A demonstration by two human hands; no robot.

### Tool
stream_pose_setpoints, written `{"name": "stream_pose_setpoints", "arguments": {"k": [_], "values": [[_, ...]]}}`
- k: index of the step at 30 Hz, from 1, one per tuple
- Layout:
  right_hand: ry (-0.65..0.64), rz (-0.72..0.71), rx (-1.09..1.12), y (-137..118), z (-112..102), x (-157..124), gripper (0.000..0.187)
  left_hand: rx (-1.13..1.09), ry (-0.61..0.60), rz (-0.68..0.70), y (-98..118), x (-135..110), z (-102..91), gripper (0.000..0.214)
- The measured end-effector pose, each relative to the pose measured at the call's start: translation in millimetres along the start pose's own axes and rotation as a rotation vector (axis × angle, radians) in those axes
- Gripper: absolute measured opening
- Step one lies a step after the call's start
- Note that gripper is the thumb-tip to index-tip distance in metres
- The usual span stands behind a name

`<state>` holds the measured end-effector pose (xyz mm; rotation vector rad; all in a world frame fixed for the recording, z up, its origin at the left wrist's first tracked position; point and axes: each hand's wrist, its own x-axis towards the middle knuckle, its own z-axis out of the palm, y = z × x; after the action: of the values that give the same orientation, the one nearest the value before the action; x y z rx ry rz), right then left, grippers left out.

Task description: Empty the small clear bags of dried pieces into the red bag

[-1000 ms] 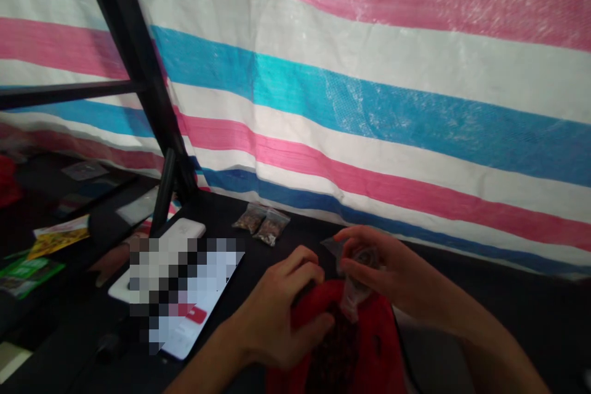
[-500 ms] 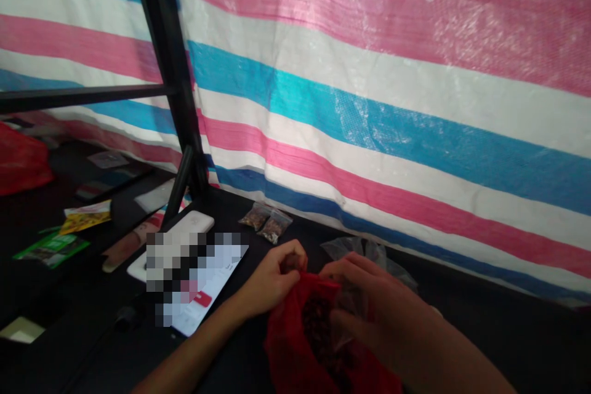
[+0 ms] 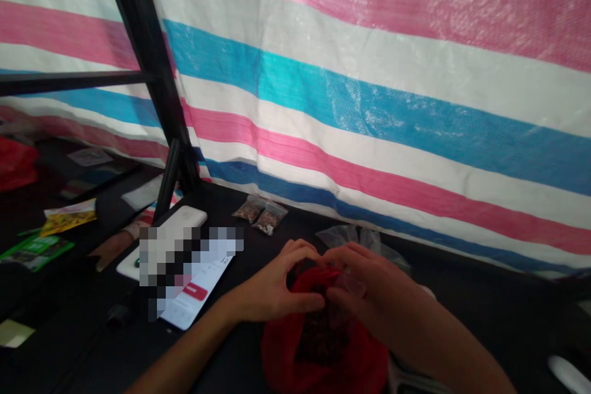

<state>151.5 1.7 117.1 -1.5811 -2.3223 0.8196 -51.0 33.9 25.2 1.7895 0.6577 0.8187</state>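
A red plastic bag [image 3: 286,360] full of dark brown bits stands open on the black table near the bottom middle. My left hand [image 3: 274,286] pinches the bag's rim on its left side. My right hand [image 3: 369,286] is closed at the bag's mouth around a small clear pouch [image 3: 353,286], which dips towards the dark contents. Both hands touch at the fingertips over the opening.
Two small filled clear pouches [image 3: 259,214] lie by the striped tarp wall. Empty clear pouches [image 3: 351,237] sit just behind my hands. A white device with a pixelated screen [image 3: 184,258] lies to the left. A black metal frame post [image 3: 157,92] rises at left; coloured packets [image 3: 50,231] lie beyond.
My right hand came down from above the bag with the clear pouch to the bag's mouth. My left hand shifted to the rim, meeting the right hand.
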Motion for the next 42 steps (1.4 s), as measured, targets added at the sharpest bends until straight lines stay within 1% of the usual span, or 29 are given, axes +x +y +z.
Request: {"name": "stream_pose_setpoints", "arguments": {"k": [3, 5, 7, 13, 15, 19, 20, 21, 24, 25, 27, 28, 29, 30, 31, 32, 33, 34, 35, 36, 38, 40, 42], "values": [[0.038, -0.032, 0.029, -2, -1, 6, 0.021, 0.056, -0.062, -0.048, 2, 1, 3.9, 0.061], [0.063, -0.042, 0.023, -5, -1, 10, 0.020, 0.088, -0.096, -0.069, 2, 1, 6.0, 0.070], [0.035, -0.053, 0.025, -7, -1, 12, 0.021, 0.122, -0.117, -0.072, 2, 2, 7.7, 0.066], [-0.075, -0.047, 0.093, -3, -7, 0, 0.028, 0.138, -0.099, -0.069, -2, 1, 11.4, 0.035], [-0.104, -0.041, 0.102, 0, -10, -3, 0.031, 0.123, -0.097, -0.081, -2, 0, 12.3, 0.034], [-0.133, -0.065, 0.134, 5, -13, -6, 0.037, 0.091, -0.088, -0.092, -2, 0, 14.7, 0.053], [-0.139, -0.072, 0.138, 6, -14, -6, 0.039, 0.094, -0.102, -0.092, -1, 0, 15.5, 0.051], [-0.143, -0.076, 0.138, 7, -15, -7, 0.039, 0.097, -0.118, -0.091, -1, 1, 16.3, 0.043], [-0.133, -0.088, 0.119, 8, -19, -9, 0.038, 0.090, -0.122, -0.098, 2, 1, 18.1, 0.015], [-0.125, -0.099, 0.114, 9, -21, -10, 0.037, 0.081, -0.110, -0.093, 2, 2, 18.3, 0.013], [-0.114, -0.134, 0.110, 12, -26, -9, 0.034, 0.069, -0.090, -0.076, 1, 2, 17.6, 0.025], [-0.102, -0.152, 0.110, 15, -28, -8, 0.033, 0.073, -0.074, -0.063, 0, 3, 16.7, 0.034], [-0.079, -0.162, 0.109, 18, -30, -6, 0.031, 0.091, -0.031, -0.054, -3, 3, 15.4, 0.039], [-0.039, -0.161, 0.106, 23, -32, -4, 0.029, 0.129, 0.047, -0.055, -7, 4, 13.7, 0.038], [0.015, -0.147, 0.102, 28, -33, 0, 0.027, 0.192, 0.157, -0.065, -11, 4, 11.6, 0.034], [0.080, -0.121, 0.100, 33, -33, 5, 0.026, 0.281, 0.303, -0.090, -17, 5, 9.2, 0.032], [0.147, -0.086, 0.105, 39, -33, 10, 0.027, 0.393, 0.437, -0.128, -23, 6, 6.5, 0.037], [0.203, -0.051, 0.121, 43, -32, 16, 0.028, 0.518, 0.542, -0.165, -30, 6, 3.7, 0.040], [0.247, -0.020, 0.139, 47, -31, 21, 0.028, 0.641, 0.614, -0.205, -36, 7, 1.1, 0.041], [0.281, -0.003, 0.155, 50, -30, 26, 0.029, 0.753, 0.650, -0.243, -42, 7, -1.2, 0.041], [0.292, -0.002, 0.147, 53, -27, 32, 0.029, 0.926, 0.647, -0.275, -51, 6, -4.0, 0.043], [0.227, -0.017, 0.084, 54, -25, 33, 0.028, 1.033, 0.611, -0.245, -56, 4, -4.5, 0.038], [0.161, -0.013, 0.020, 54, -25, 32, 0.027, 1.088, 0.601, -0.206, -58, 1, -3.7, 0.029]]}}
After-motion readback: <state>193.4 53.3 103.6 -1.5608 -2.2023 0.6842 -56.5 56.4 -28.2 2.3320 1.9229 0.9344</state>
